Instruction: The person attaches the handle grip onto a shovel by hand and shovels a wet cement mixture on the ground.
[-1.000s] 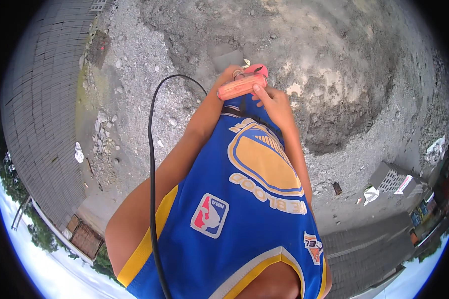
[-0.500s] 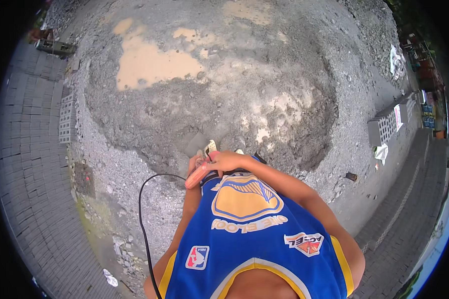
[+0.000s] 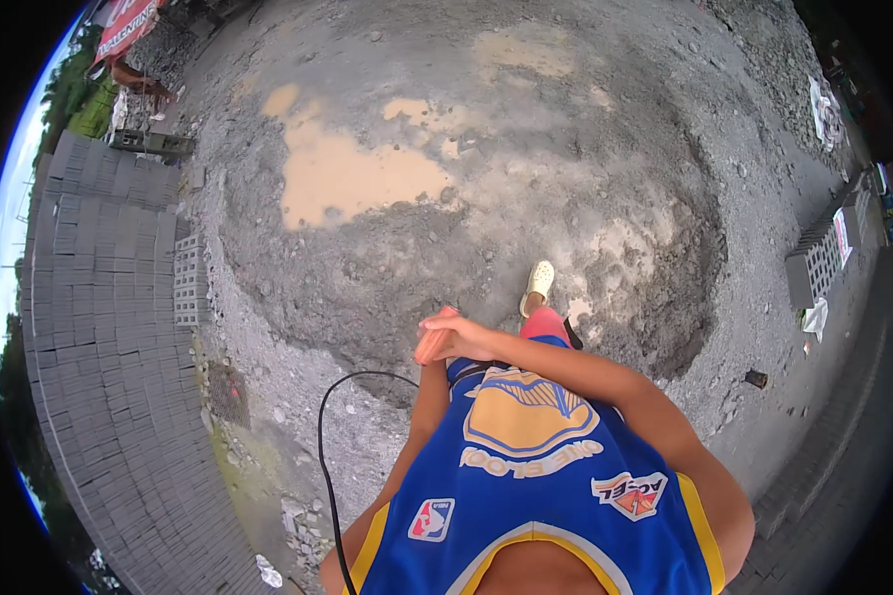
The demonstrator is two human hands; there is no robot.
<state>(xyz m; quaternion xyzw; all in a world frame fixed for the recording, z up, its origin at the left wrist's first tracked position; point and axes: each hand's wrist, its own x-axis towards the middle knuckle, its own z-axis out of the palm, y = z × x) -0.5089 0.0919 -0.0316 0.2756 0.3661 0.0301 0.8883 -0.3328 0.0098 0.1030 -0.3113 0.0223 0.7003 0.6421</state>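
Your right grip [image 3: 462,339] is narrow, its fingers laid across the coral cylinder [image 3: 431,348] and seeming to hold it. That cylinder lies just left of your right palm, at the far end of your left forearm [image 3: 422,412]. Its long axis slants from near left to far right, crossing beneath your fingers: a short length shows on the near side of them, and what looks like its other end shows on the far side.

Your left grip is hidden beneath the cylinder and your right fingers, so you cannot tell from this view whether it is wide or narrow. Both arms meet at this one spot, the right forearm [image 3: 566,362] coming in from the right and the left one from the near side. The right is plainly on the cylinder; the left wrist ends right below it.

A black cable [image 3: 320,436] loops on your left and runs in to meet the left forearm near the wrist. Just right of your grip is the blue shirt [image 3: 605,446]; farther right and ahead, a pale clog [image 3: 538,282] stands on the grey ground [image 3: 397,258]. Far left of the cylinder lies a muddy puddle [image 3: 357,178].
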